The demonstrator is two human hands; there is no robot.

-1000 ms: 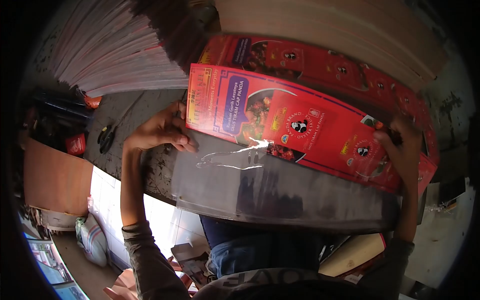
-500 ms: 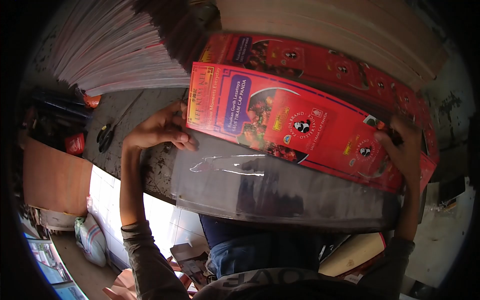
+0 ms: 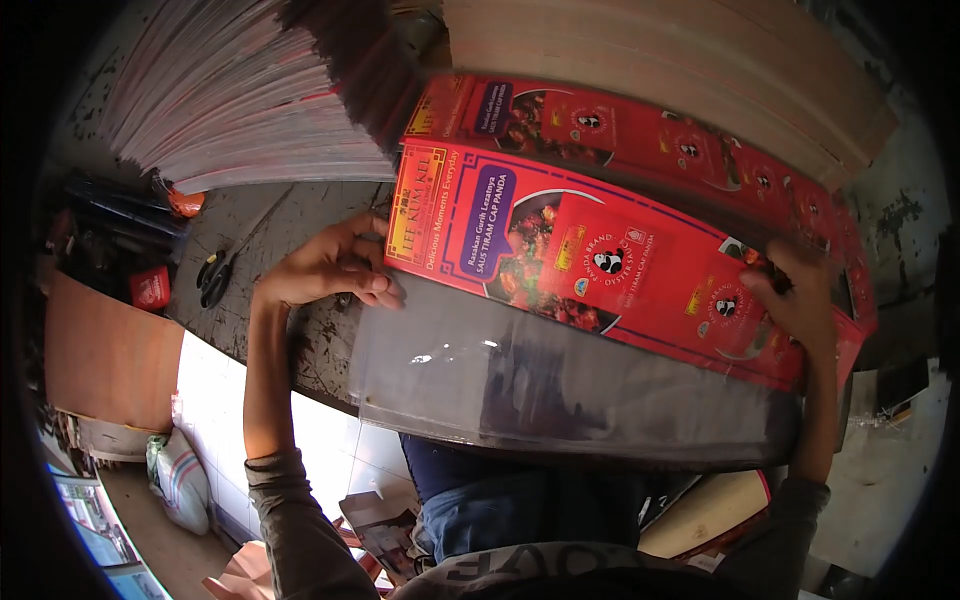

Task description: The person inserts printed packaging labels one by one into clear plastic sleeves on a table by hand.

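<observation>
A long red printed sheet (image 3: 600, 265), with panda-brand oyster sauce artwork, lies tilted between my hands over a stack of clear, shiny plastic sheets (image 3: 560, 375). At its left edge is my left hand (image 3: 335, 262), with its fingers curled and the fingertips partly hidden behind the edge. My right hand (image 3: 800, 290) grips the right part of the sheet, thumb on top and the other fingers partly out of sight. Just behind lies a second red printed piece (image 3: 640, 130) with the same artwork, seemingly the top of a pile.
A large fanned stack of sheets (image 3: 260, 100) stands at the back left. Brown cardboard (image 3: 660, 50) rises along the back. Scissors (image 3: 212, 278) lie on the worn table (image 3: 320, 345), with a small red packet (image 3: 150, 288) farther left. A white sack (image 3: 182, 480) sits on the floor.
The left end of the red sheet has shifted slightly right and down, together with my left hand. My right hand has barely moved. Reflections on the plastic have changed.
</observation>
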